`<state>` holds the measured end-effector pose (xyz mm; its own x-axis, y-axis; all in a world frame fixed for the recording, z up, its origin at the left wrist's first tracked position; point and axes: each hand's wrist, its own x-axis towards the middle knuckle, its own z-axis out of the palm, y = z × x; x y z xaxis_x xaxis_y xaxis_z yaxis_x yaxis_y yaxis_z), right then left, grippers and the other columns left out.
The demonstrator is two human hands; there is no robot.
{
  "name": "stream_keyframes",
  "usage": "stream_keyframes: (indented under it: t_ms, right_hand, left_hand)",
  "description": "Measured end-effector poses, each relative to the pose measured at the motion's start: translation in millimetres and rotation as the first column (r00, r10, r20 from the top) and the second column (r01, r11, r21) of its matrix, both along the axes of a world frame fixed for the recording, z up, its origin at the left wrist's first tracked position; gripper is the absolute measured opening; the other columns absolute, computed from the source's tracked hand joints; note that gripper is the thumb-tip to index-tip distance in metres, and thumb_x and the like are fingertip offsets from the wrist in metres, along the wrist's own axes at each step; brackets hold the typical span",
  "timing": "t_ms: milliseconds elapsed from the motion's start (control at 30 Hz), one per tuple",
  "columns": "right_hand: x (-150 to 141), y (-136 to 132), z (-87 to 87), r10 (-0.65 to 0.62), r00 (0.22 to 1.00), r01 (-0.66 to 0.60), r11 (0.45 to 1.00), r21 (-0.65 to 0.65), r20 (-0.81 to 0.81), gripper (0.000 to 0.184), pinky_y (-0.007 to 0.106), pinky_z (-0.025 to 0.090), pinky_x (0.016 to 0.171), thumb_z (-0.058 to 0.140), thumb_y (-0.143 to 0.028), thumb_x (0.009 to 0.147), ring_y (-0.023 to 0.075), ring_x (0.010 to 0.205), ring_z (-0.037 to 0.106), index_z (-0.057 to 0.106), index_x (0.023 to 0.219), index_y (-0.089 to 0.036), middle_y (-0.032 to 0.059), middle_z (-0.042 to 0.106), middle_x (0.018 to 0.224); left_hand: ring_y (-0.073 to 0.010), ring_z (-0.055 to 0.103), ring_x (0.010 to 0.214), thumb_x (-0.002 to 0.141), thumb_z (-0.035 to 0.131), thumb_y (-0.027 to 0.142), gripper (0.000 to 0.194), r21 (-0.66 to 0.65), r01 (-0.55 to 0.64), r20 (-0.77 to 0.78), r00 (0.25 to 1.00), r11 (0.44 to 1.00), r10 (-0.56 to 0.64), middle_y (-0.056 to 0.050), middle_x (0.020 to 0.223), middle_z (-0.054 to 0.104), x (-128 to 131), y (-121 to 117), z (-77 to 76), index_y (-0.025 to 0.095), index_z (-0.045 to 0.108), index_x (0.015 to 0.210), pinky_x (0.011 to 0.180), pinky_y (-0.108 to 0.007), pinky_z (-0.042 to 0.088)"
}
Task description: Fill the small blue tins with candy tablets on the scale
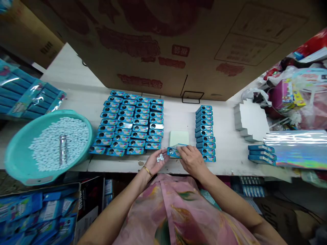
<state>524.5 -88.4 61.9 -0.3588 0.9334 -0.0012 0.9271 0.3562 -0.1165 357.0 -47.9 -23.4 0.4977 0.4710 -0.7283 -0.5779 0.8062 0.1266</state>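
My left hand (154,162) is turned palm up and cups a small pile of white candies (160,158). Its fingertips reach the left end of a small blue tin (173,152). The tin's other end is gripped by my right hand (192,161), which covers part of it. Just beyond the tin lies a pale green pad (178,136). Rows of similar blue tins (125,125) stand to the left of my hands. A single column of blue tins (205,127) runs on the right.
A turquoise basin (88,134) of white pellets, with a metal cylinder (62,149) in it, stands at left. A large cardboard box (163,51) blocks the back. White stacked cards (252,119) and flat blue boxes (262,153) lie right. Blue packets (48,211) fill a carton below left.
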Motion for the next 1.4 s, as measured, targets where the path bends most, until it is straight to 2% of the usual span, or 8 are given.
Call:
stream_keyframes:
  t_ms: [300, 500, 633, 900, 1033, 1200, 1300, 1400]
  right_hand:
    - [10.1, -2.0, -12.8, -0.044, 0.999, 0.044, 0.999, -0.016, -0.009, 0.036, 0.033, 0.033, 0.066, 0.045, -0.022, 0.078, 0.0218, 0.082, 0.043, 0.045, 0.113, -0.014, 0.0100, 0.054, 0.094]
    - [10.8, 3.6, -9.3, 0.000, 1.000, -0.001, 1.000, 0.031, 0.023, 0.034, 0.034, 0.032, 0.066, 0.038, -0.017, 0.081, 0.0217, 0.084, 0.043, 0.044, 0.114, -0.015, 0.0101, 0.054, 0.096]
    - [15.8, 15.6, -8.6, 0.066, 0.997, -0.067, 0.996, 0.050, 0.030, 0.034, 0.033, 0.032, 0.066, 0.036, -0.016, 0.082, 0.0213, 0.086, 0.043, 0.044, 0.115, -0.017, 0.0098, 0.053, 0.098]
    - [30.2, 50.1, -5.3, 0.034, 0.997, -0.030, 0.998, 0.053, -0.063, 0.035, 0.034, 0.037, 0.069, 0.043, -0.017, 0.078, 0.0215, 0.086, 0.044, 0.046, 0.112, -0.016, 0.0094, 0.054, 0.095]
    - [53.0, 92.3, -31.4, -0.111, 0.942, 0.141, 0.987, 0.073, -0.316, 0.035, 0.034, 0.040, 0.075, 0.048, -0.020, 0.075, 0.0208, 0.088, 0.046, 0.047, 0.110, -0.017, 0.0077, 0.055, 0.095]
    - [73.0, 188.2, -85.8, -0.307, 0.817, 0.342, 0.939, -0.018, -0.488, 0.032, 0.036, 0.041, 0.076, 0.051, -0.018, 0.070, 0.0202, 0.087, 0.051, 0.053, 0.102, -0.018, 0.0070, 0.057, 0.095]
    - [64.7, 240.9, -107.4, -0.352, 0.791, 0.373, 0.926, -0.063, -0.500, 0.034, 0.036, 0.041, 0.079, 0.052, -0.015, 0.068, 0.0197, 0.090, 0.051, 0.053, 0.102, -0.015, 0.0088, 0.056, 0.098]
    - [51.7, 269.4, -114.4, -0.311, 0.795, 0.321, 0.944, -0.074, -0.521, 0.036, 0.031, 0.041, 0.081, 0.050, -0.011, 0.069, 0.0175, 0.094, 0.051, 0.053, 0.104, -0.015, 0.0082, 0.056, 0.103]
  left_hand:
    - [-0.0151, 0.059, 0.064, 0.076, 0.046, 0.017, 0.019, -0.035, 0.042, -0.025, 0.999, 0.998, -0.043, -0.010, 0.068, 0.063, 7.6, 3.3, 5.1, 0.005, 0.058, 0.083, 0.063, -0.026, 0.049]
    - [-0.0137, 0.058, 0.059, 0.076, 0.048, 0.021, 0.018, -0.020, 0.050, 0.006, 0.999, 0.999, -0.050, -0.008, 0.064, 0.062, 16.4, 9.3, 2.3, 0.006, 0.058, 0.080, 0.061, -0.026, 0.048]
    - [-0.0129, 0.057, 0.056, 0.076, 0.049, 0.022, 0.017, -0.001, 0.036, 0.009, 0.999, 0.999, -0.036, -0.006, 0.058, 0.060, 22.7, 17.4, 0.5, 0.008, 0.057, 0.072, 0.059, -0.026, 0.048]
    - [-0.0129, 0.059, 0.062, 0.077, 0.048, 0.020, 0.018, 0.036, 0.005, -0.019, 1.000, 0.999, -0.004, -0.009, 0.064, 0.061, 26.4, 38.2, 14.0, 0.006, 0.058, 0.074, 0.059, -0.021, 0.049]
    - [-0.0098, 0.058, 0.057, 0.074, 0.052, 0.015, 0.011, 0.091, 0.008, -0.082, 0.997, 0.996, -0.001, -0.007, 0.063, 0.060, 17.9, 46.7, 24.5, 0.007, 0.058, 0.073, 0.049, -0.016, 0.047]
    - [-0.0102, 0.058, 0.058, 0.074, 0.051, 0.014, 0.009, 0.026, -0.047, -0.199, 0.979, 0.999, 0.051, -0.007, 0.068, 0.061, 1.1, 38.5, 30.5, 0.009, 0.059, 0.075, 0.048, -0.017, 0.047]
    - [-0.0099, 0.058, 0.055, 0.073, 0.052, 0.012, 0.008, -0.055, -0.123, -0.289, 0.952, 0.991, 0.102, -0.008, 0.069, 0.062, -9.1, 26.7, 30.8, 0.009, 0.059, 0.075, 0.045, -0.017, 0.047]
    - [-0.0109, 0.058, 0.052, 0.074, 0.049, 0.010, 0.009, -0.117, -0.198, -0.349, 0.925, 0.973, 0.146, -0.008, 0.066, 0.062, -17.4, 16.3, 30.7, 0.009, 0.058, 0.075, 0.043, -0.018, 0.047]
